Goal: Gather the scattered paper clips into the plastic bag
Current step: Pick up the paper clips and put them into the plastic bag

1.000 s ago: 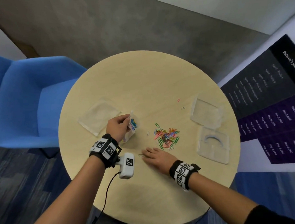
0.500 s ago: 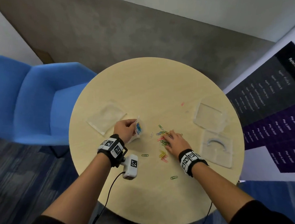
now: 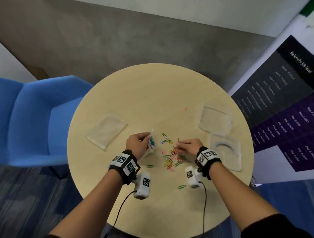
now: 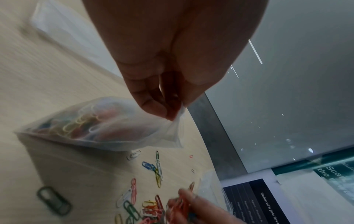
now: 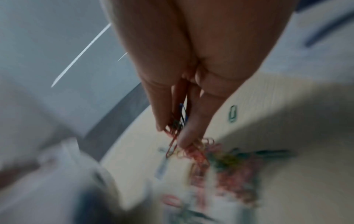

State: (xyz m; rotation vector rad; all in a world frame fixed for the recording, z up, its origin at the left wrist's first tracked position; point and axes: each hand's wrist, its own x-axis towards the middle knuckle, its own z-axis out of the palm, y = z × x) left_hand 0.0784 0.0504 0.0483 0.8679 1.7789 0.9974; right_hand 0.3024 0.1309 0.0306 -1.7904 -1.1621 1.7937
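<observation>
A small clear plastic bag (image 3: pixel 152 143) (image 4: pixel 107 128) with several coloured paper clips inside stands on the round table (image 3: pixel 153 93). My left hand (image 3: pixel 137 145) (image 4: pixel 168 109) pinches its top edge. Loose coloured paper clips (image 3: pixel 170 158) (image 4: pixel 151 171) lie scattered just right of the bag. Over that pile my right hand (image 3: pixel 188 146) (image 5: pixel 174 134) pinches a bunch of clips between thumb and fingers. Single green clips lie nearer me (image 3: pixel 149 166) (image 3: pixel 181 187). A pink clip (image 3: pixel 185 108) lies farther back.
Clear plastic lids or trays lie on the table: one at the left (image 3: pixel 106 130), two at the right (image 3: pixel 214 120) (image 3: pixel 225 152). A blue chair (image 3: pixel 26 120) stands left of the table. A dark poster (image 3: pixel 288 110) hangs at the right.
My right hand moved from the table's near side onto the clip pile, spread it, and now lifts a bunch of clips. My left hand keeps its hold on the bag.
</observation>
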